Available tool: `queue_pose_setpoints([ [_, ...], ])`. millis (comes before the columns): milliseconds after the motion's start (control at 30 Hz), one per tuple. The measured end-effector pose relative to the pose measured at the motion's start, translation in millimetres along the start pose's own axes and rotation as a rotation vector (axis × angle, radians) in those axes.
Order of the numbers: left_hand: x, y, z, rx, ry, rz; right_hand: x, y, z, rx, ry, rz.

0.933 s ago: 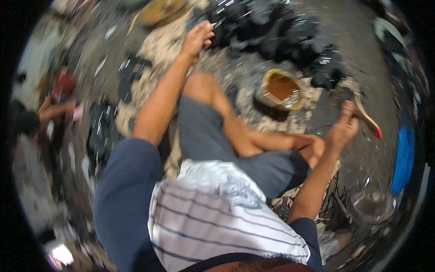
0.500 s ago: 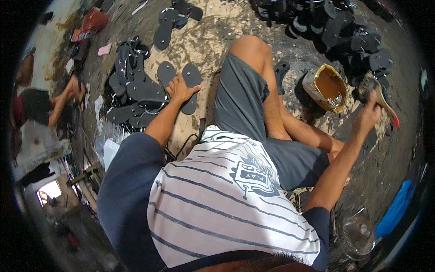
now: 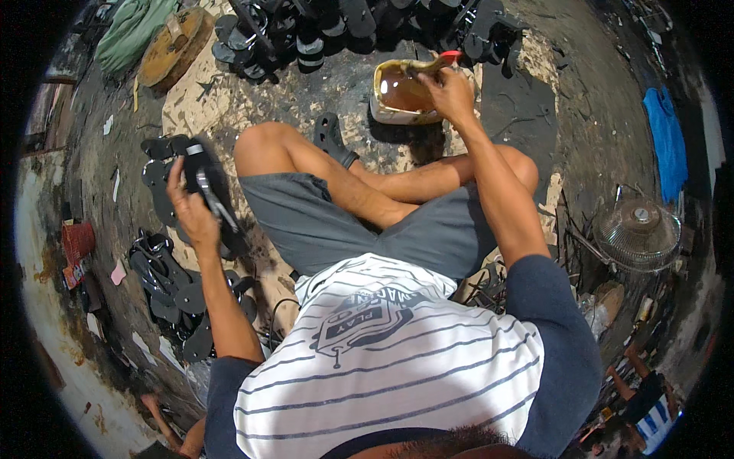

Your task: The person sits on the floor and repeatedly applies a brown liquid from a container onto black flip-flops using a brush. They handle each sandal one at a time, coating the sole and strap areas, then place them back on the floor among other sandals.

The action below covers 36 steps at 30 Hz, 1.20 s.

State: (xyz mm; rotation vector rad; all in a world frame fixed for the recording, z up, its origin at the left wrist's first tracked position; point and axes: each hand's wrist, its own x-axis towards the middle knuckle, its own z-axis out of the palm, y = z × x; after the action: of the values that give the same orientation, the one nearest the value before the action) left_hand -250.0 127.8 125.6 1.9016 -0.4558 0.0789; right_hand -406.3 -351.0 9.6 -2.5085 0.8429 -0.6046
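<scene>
As your left hand (image 3: 196,214) now grips a black rubber sandal (image 3: 202,170), your right hand (image 3: 453,95) clenches a red-tipped wooden brush (image 3: 433,66) dip-ready above amber liquid (image 3: 405,90).

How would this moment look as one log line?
left fingers: holding black sandal, blurred | right fingers: holding brush over tub of brown liquid

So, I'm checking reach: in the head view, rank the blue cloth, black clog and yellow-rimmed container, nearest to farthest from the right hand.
1. Yellow-rimmed container, beside the right hand
2. Black clog, left
3. Blue cloth, far right
</scene>
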Motion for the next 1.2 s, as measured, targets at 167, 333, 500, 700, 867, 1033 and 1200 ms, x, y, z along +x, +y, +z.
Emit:
queue_pose_setpoints([
  [167,-8.3,9.0,29.6,0.287,-0.294,0.029,10.0,-12.9,-62.7,0.196,0.055,-0.080],
  [333,-26.8,31.5,62.7,0.642,-0.247,0.310,-1.3,29.9,-79.4,-0.375,-0.367,0.051],
  [500,9.4,58.0,36.7,-0.058,-0.189,-0.201,20.0,-13.9,-147.7,-0.166,-0.061,0.074],
  [700,14.7,95.3,123.4,-1.043,-0.382,-0.574,-11.7,-173.8,-149.2,0.940,-0.014,0.283],
  [867,-9.8,134.7,168.2,-1.238,-0.291,-0.658,-50.7,-218.0,-69.0,0.854,0.002,-0.075],
  [1033,-15.5,121.7,166.5,-1.228,-0.406,-0.527,-28.1,-213.0,-74.6,0.838,0.074,-0.224],
  [1200,2.2,131.4,164.7,-1.177,-0.392,-0.505,-58.7,-217.1,-89.5,0.859,-0.079,-0.226],
])
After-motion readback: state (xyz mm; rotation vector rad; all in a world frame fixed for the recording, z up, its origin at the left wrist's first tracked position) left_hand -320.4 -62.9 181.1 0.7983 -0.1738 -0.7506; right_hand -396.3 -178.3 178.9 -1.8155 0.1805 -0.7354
